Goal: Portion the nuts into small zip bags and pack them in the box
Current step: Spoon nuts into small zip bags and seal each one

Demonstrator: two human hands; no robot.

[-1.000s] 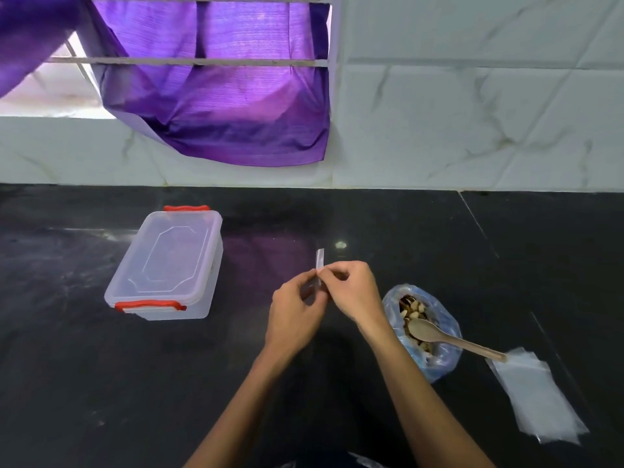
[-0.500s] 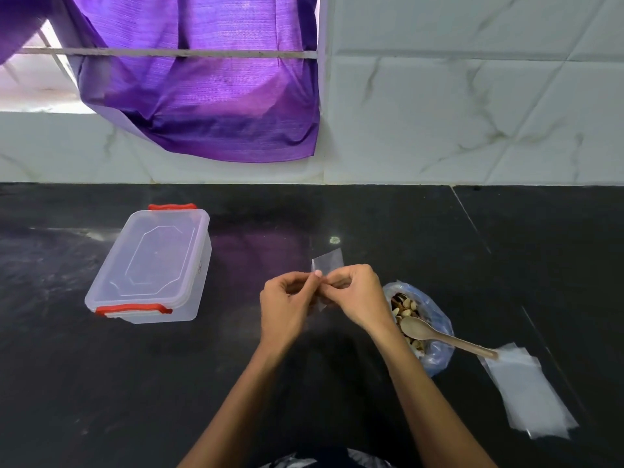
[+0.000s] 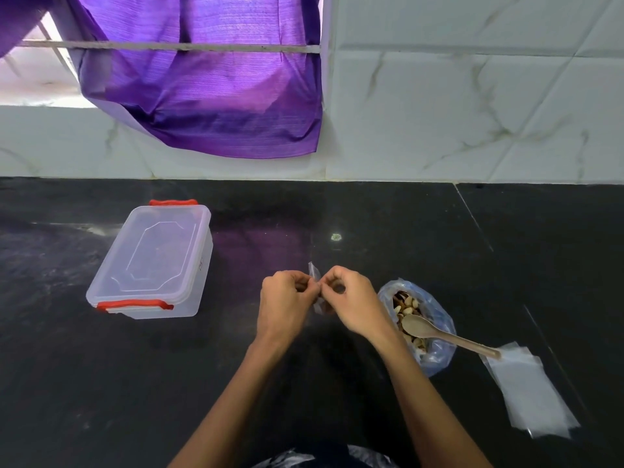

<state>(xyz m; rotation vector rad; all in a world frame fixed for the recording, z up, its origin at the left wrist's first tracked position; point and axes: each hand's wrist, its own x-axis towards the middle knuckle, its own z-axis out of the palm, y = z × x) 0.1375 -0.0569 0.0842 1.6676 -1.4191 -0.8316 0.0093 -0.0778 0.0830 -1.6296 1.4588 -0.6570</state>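
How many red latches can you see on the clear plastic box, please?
2. One red latch sits on the far short end of the clear plastic box, and the other red latch sits on the near short end. Both lie against the lid.

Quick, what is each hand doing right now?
Left hand: closed, pinching the small zip bag at its edge.
Right hand: closed, pinching the same bag from the other side.

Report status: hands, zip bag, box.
Left hand and right hand both pinching one small zip bag. Box lidded, clasps down. Spoon resting in nut bag.
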